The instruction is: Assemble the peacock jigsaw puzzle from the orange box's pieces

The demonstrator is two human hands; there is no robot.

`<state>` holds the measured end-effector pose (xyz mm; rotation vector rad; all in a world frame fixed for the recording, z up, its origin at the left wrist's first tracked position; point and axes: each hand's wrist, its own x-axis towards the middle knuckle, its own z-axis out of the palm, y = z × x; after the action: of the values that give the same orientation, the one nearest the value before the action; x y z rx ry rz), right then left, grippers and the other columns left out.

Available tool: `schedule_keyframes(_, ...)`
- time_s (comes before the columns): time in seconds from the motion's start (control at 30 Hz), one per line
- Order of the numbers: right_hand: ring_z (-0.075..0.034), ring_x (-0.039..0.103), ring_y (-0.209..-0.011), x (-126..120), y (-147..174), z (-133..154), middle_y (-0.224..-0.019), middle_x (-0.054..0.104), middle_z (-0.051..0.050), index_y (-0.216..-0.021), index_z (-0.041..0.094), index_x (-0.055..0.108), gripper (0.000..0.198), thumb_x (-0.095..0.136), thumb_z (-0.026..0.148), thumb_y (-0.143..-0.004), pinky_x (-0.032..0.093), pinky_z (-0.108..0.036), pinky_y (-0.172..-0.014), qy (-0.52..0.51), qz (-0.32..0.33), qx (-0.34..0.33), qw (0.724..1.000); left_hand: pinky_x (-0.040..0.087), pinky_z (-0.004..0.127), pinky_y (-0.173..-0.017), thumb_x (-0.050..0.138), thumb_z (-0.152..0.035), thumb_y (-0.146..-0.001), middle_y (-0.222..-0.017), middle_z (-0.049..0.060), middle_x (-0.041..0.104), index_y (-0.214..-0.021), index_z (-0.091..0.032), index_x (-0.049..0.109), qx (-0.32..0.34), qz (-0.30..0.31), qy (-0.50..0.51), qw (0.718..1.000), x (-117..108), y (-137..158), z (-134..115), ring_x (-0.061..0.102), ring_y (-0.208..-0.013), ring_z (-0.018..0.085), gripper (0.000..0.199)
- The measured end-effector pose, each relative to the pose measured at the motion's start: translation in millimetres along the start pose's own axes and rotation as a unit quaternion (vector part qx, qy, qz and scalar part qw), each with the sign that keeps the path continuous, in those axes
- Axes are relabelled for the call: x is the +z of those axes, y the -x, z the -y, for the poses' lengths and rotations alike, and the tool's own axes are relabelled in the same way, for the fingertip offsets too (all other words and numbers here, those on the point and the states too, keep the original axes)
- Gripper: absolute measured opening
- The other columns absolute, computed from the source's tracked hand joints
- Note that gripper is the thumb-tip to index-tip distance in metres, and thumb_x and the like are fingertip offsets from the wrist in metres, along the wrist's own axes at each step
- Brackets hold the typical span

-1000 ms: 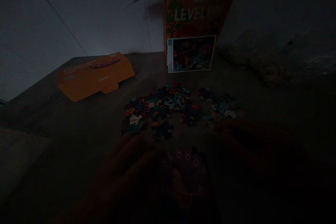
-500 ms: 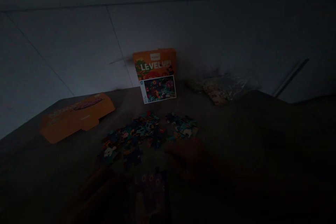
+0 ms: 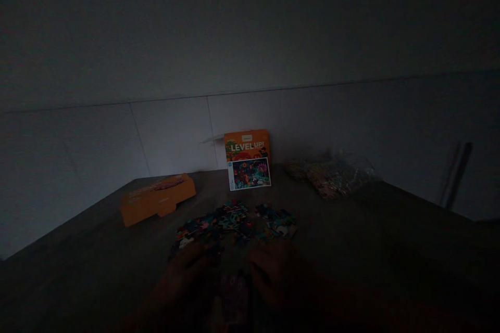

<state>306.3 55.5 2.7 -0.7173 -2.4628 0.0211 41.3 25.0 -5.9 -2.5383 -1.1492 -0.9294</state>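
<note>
The light is very dim and both hands are dark. My left hand (image 3: 185,269) reaches over the near left edge of a heap of jigsaw puzzle pieces (image 3: 230,213), fingers stretched forward and slightly apart. Just below a smaller cluster of pieces (image 3: 279,221) is my right hand (image 3: 273,268), its fingers bent inward; whether anything is between them is too dark to see. Between the hands, close to me, lies a joined puzzle section (image 3: 233,296) with a purple pattern and round eye-like shapes. Its lower part fades into shadow.
An orange "LEVEL UP!" box (image 3: 247,144) stands near the wall, with a picture card (image 3: 250,174) leaning against its front. To the left lies an orange box part (image 3: 158,203). Clear plastic bags of pieces (image 3: 332,174) sit at the back right of the grey table (image 3: 351,239).
The view has tilted up, so the table scene sits lower and more wall shows. My left hand has moved forward to the edge of the pieces. My right hand stays near the smaller cluster.
</note>
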Motion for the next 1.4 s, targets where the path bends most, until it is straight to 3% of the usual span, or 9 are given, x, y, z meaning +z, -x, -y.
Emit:
schedule_keyframes(0.13, -0.013, 0.055, -0.057, 4.2, 0.4, 1.7, -0.071, 0.066, -0.002, -0.084, 0.017, 0.063, 0.017, 0.047, 0.017, -0.089, 0.03, -0.027, -0.054, -0.011, -0.005, 0.019, 1.0, 0.057, 0.031, -0.075, 0.048, -0.02, -0.093, -0.101, 0.009, 0.066, -0.108, -0.024, 0.065, -0.016, 0.017, 0.018, 1.0, 2.7, -1.3, -4.1, 0.065, -0.091, 0.021, 0.023)
schedule_keyframes(0.33, -0.013, 0.059, -0.062, 5.6, -4.3, -1.2, -0.071, 0.066, -0.001, -0.077, 0.018, 0.062, 0.018, 0.048, 0.016, -0.088, 0.033, -0.024, -0.056, -0.03, 0.028, 0.123, 0.991, 0.054, 0.034, -0.075, 0.048, -0.016, -0.087, -0.096, 0.008, 0.063, -0.087, -0.022, 0.065, -0.048, 0.072, 0.049, 0.995, 0.1, -0.7, -9.0, 0.062, -0.09, 0.023, 0.018)
schedule_keyframes(0.43, -0.015, 0.062, -0.067, 5.6, -14.3, 3.7, -0.074, 0.069, -0.003, -0.076, 0.018, 0.065, 0.015, 0.053, 0.016, -0.085, 0.038, -0.024, -0.059, -0.003, 0.041, 0.162, 0.986, 0.053, 0.034, -0.074, 0.05, -0.012, -0.082, -0.094, 0.007, 0.061, -0.088, -0.021, 0.064, -0.075, 0.108, 0.058, 0.99, -8.5, -9.9, -1.0, 0.061, -0.09, 0.024, 0.018)
schedule_keyframes(0.53, -0.018, 0.064, -0.073, 7.7, -21.7, 12.7, -0.079, 0.07, -0.005, -0.081, 0.018, 0.068, 0.013, 0.056, 0.014, -0.083, 0.043, -0.027, -0.066, 0.006, 0.036, 0.177, 0.983, 0.052, 0.038, -0.083, 0.047, -0.011, -0.085, -0.101, 0.008, 0.06, -0.095, -0.019, 0.066, -0.084, 0.076, 0.066, 0.991, -16.1, -21.1, 17.7, 0.059, -0.097, 0.024, 0.023)
schedule_keyframes(0.67, -0.02, 0.065, -0.08, 12.7, -14.1, 22.5, -0.091, 0.069, -0.007, -0.093, 0.019, 0.068, 0.016, 0.053, 0.018, -0.088, 0.048, -0.031, -0.071, -0.021, -0.014, 0.17, 0.985, 0.052, 0.039, -0.086, 0.049, -0.014, -0.087, -0.103, 0.009, 0.059, -0.099, -0.018, 0.065, -0.053, 0.053, 0.075, 0.994, -20.1, -23.0, 32.8, 0.057, -0.099, 0.024, 0.02)
schedule_keyframes(0.8, -0.022, 0.065, -0.087, 13.9, -0.8, 19.4, -0.099, 0.066, -0.008, -0.099, 0.021, 0.067, 0.016, 0.053, 0.023, -0.091, 0.051, -0.034, -0.074, -0.039, -0.036, 0.162, 0.985, 0.053, 0.042, -0.088, 0.047, -0.012, -0.086, -0.111, 0.011, 0.059, -0.106, -0.018, 0.064, -0.01, 0.047, 0.043, 0.998, -16.8, -13.2, 26.4, 0.055, -0.104, 0.026, 0.027)
schedule_keyframes(0.97, -0.023, 0.064, -0.089, 9.0, 0.9, 13.8, -0.105, 0.064, -0.01, -0.105, 0.02, 0.066, 0.019, 0.055, 0.025, -0.091, 0.053, -0.036, -0.076, -0.019, -0.045, 0.12, 0.992, 0.051, 0.047, -0.089, 0.047, -0.008, -0.085, -0.109, 0.012, 0.059, -0.104, -0.015, 0.065, -0.061, 0.062, -0.004, 0.996, -6.9, -12.6, 27.0, 0.053, -0.102, 0.028, 0.027)
schedule_keyframes(1.13, -0.022, 0.064, -0.085, 3.3, -1.9, 19.4, -0.099, 0.064, -0.01, -0.102, 0.019, 0.067, 0.018, 0.054, 0.022, -0.09, 0.053, -0.035, -0.072, -0.028, -0.027, 0.12, 0.992, 0.051, 0.046, -0.085, 0.047, -0.006, -0.085, -0.105, 0.012, 0.059, -0.105, -0.014, 0.064, -0.101, 0.054, 0.011, 0.993, -2.6, -16.0, 38.1, 0.054, -0.099, 0.028, 0.027)
schedule_keyframes(1.4, -0.021, 0.063, -0.084, -0.5, -2.0, 22.3, -0.099, 0.065, -0.009, -0.1, 0.018, 0.067, 0.018, 0.053, 0.019, -0.09, 0.054, -0.033, -0.072, -0.026, -0.062, 0.122, 0.99, 0.05, 0.046, -0.087, 0.047, -0.011, -0.089, -0.11, 0.012, 0.06, -0.107, -0.017, 0.065, -0.093, 0.048, 0.019, 0.994, 0.4, -14.0, 42.6, 0.054, -0.102, 0.028, 0.026)
